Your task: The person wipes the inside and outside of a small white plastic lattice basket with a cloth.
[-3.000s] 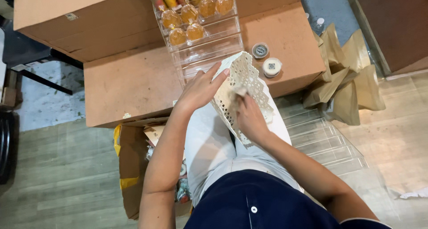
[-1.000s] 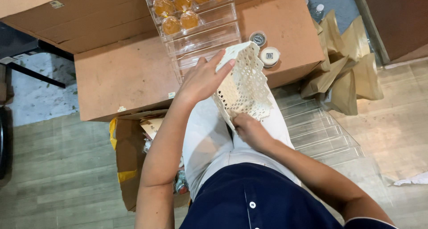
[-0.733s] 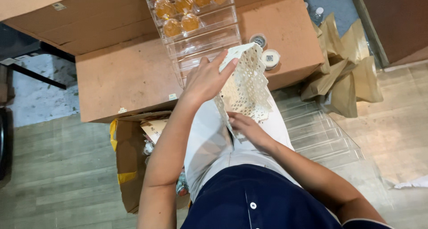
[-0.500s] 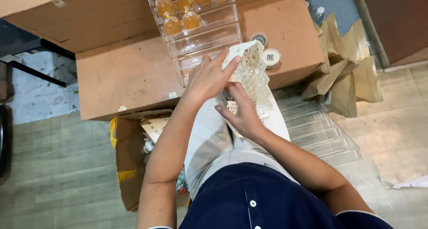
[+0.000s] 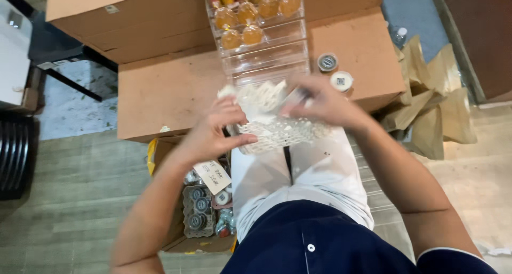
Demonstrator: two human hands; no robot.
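My left hand [image 5: 216, 133] grips the left end of a white honeycomb paper wrap [image 5: 277, 130] held over my lap. My right hand [image 5: 325, 101] is blurred with motion and holds the top right of the same wrap; a dark object shows between its fingers, too blurred to name. The wrap is bunched and partly folded, with a looser crumpled part [image 5: 261, 95] standing up behind it.
A clear plastic tray [image 5: 264, 45] with several small amber bottles lies on brown cardboard boxes [image 5: 165, 93]. Two round lidded jars [image 5: 334, 71] stand on the right box. An open carton [image 5: 200, 210] of jars sits by my left knee. Brown paper bags [image 5: 432, 93] lie at right.
The wrap was held up flat and vertical; now it is bunched and lies sideways. My right hand has swung from beneath the wrap up to its top right.
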